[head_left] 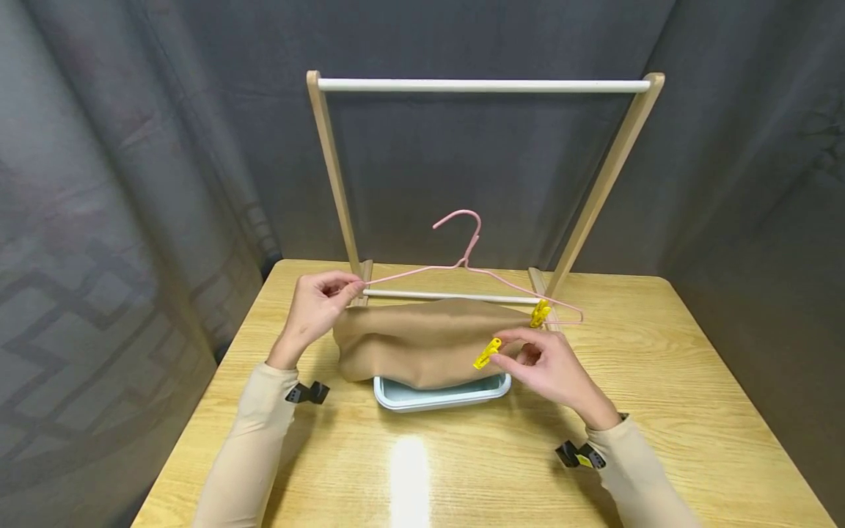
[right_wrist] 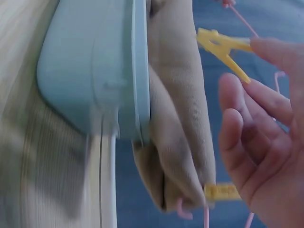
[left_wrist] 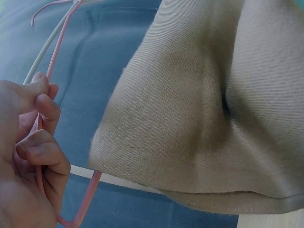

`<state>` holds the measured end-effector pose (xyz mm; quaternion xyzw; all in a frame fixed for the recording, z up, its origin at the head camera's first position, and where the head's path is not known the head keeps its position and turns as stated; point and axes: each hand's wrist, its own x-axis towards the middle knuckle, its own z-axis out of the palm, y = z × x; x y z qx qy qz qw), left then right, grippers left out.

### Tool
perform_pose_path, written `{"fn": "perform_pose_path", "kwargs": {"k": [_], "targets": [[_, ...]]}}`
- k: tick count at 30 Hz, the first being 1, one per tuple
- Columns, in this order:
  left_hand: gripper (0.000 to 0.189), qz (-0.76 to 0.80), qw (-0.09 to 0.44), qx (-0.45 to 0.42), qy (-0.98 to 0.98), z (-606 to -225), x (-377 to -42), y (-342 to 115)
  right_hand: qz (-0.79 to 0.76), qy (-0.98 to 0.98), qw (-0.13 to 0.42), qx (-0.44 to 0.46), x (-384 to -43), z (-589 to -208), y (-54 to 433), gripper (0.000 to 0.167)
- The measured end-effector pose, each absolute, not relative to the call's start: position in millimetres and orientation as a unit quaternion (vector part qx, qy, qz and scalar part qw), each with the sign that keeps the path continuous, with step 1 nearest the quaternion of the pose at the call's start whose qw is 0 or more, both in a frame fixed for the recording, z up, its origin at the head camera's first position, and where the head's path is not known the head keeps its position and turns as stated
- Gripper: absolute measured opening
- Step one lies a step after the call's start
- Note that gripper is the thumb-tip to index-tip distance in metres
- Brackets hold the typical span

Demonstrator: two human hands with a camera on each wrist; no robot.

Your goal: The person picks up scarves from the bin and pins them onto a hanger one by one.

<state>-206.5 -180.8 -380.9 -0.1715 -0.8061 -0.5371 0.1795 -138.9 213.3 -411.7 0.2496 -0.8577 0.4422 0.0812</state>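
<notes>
My left hand (head_left: 315, 308) grips the left end of a pink hanger (head_left: 472, 253), its fingers curled round the wire in the left wrist view. A brown cloth (head_left: 422, 341) hangs folded over the hanger's lower bar. Between the thumb and finger of my right hand (head_left: 548, 365) is a yellow clothespin (head_left: 488, 353), pinched by its two handles in the right wrist view, its nose near the cloth. A second yellow clothespin (head_left: 540, 313) clips the cloth to the bar at the right end.
Below the cloth, a pale blue basin (head_left: 439, 400) stands on the wooden table (head_left: 330, 469), partly covered. Behind the hanger rises a wooden rack (head_left: 330, 169) with a white top rail (head_left: 482, 86). Grey curtains (head_left: 112, 220) surround the table's back and sides.
</notes>
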Motion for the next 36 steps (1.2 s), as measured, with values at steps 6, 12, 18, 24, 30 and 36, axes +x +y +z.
{"fn": "perform_pose_path", "kwargs": {"k": [6, 12, 18, 24, 30, 36], "targets": [[0.006, -0.539, 0.179, -0.171, -0.805, -381, -205, -181, 0.464, -0.837, 0.1, 0.272, -144, -411, 190, 0.031], [0.006, -0.541, 0.175, -0.164, -0.806, -380, -206, -181, 0.464, -0.826, 0.105, 0.303, -149, -409, 174, 0.034], [0.006, -0.541, 0.172, -0.168, -0.806, -381, -207, -180, 0.463, -0.82, 0.096, 0.321, -152, -406, 161, 0.035], [0.006, -0.542, 0.172, -0.172, -0.804, -383, -208, -180, 0.471, -0.816, 0.087, 0.323, -151, -404, 147, 0.034], [0.007, -0.539, 0.174, -0.168, -0.807, -382, -206, -180, 0.465, -0.826, 0.088, 0.305, -151, -399, 130, 0.035], [0.007, -0.536, 0.173, -0.158, -0.811, -380, -206, -184, 0.465, -0.827, 0.084, 0.304, -154, -391, 104, 0.037]]}}
